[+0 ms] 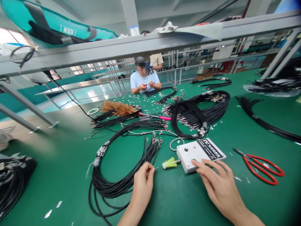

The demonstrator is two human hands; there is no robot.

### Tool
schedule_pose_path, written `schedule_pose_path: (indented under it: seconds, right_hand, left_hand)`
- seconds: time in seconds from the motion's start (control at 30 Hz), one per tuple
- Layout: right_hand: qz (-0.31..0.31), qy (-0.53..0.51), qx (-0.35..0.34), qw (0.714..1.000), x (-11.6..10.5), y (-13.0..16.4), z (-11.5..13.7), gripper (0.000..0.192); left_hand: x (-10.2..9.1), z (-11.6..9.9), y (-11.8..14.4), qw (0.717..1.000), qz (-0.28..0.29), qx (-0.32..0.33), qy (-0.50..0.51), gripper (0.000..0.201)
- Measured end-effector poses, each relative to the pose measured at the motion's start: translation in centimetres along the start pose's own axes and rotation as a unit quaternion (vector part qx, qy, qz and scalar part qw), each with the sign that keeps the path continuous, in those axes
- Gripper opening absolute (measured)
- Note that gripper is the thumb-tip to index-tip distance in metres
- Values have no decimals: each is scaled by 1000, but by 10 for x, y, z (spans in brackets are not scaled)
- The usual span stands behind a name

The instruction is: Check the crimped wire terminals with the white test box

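Observation:
My left hand (142, 182) pinches a thin wire end of the black cable bundle (117, 175), which loops on the green table (70, 150) in front of me. My right hand (217, 182) lies flat beside a white box (199, 153) with a knob and a green button, its index fingertip on the button at the box's near corner. A yellow-green nozzle (169, 163) sticks out of the box's left side, just right of my left hand.
Red-handled scissors (261, 166) lie to the right. More black cable bundles (197, 113) and a feather duster (119, 109) with a pink handle lie further back. A person in a light blue shirt (144, 80) works across the table. A metal shelf rail (141, 44) runs overhead.

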State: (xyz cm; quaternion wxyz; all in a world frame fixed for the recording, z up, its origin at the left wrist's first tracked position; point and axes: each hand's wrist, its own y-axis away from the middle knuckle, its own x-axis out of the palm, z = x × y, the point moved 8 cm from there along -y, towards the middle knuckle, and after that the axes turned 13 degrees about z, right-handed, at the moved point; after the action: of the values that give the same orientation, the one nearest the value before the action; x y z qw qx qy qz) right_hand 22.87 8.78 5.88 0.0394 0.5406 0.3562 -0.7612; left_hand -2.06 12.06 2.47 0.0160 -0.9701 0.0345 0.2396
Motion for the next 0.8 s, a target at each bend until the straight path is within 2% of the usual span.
schedule_pose_path:
  seconds: [0.1,0.17,0.23,0.33,0.37,0.43,0.5,0.53,0.6,0.63,0.67,0.7,0.73,0.77,0.8]
  right_hand:
    - [3,15,-24,1000,2,6,5,30]
    - [3,8,-48,999,0,9,15,32]
    - [5,-9,-91,996,-2,10,30,31]
    - [6,-44,-149,988,-5,8,51,32]
    - [8,-56,-157,986,-6,7,56,33]
    - [17,-79,-150,985,-7,3,58,33]
    - [23,-99,-131,986,-7,2,56,30]
    - [26,-110,-123,986,-7,2,55,29]
    - [36,-133,-109,984,-4,4,52,27]
    - [44,-144,-99,984,-2,5,50,27]
    - [52,-153,-87,983,1,6,48,26]
    - [61,-160,-74,982,5,8,46,24]
    - [70,-164,-61,982,9,9,44,23]
    - [78,-167,-51,982,12,10,42,22]
    - [85,-169,-43,981,15,11,41,22]
  left_hand:
    - [-6,2,3,1000,-2,5,26,19]
    - [-16,2,-2,999,-24,15,37,19]
    - [-35,3,-13,996,-79,31,37,17]
    - [-73,7,-38,979,-196,59,15,24]
    - [-82,7,-47,974,-219,65,2,25]
    - [-89,5,-64,973,-217,73,-31,23]
    - [-85,-5,-67,977,-186,78,-69,22]
    - [-80,-11,-60,978,-174,82,-86,23]
    - [-66,-22,-31,978,-151,90,-115,26]
    - [-55,-25,-12,980,-122,96,-125,26]
    - [-38,-26,8,983,-60,104,-136,21]
    - [-9,-25,29,977,60,126,-160,15]
    - [21,-21,54,953,189,155,-181,15]
    - [46,-17,81,919,281,191,-202,15]
    - [56,-9,98,912,284,177,-238,18]
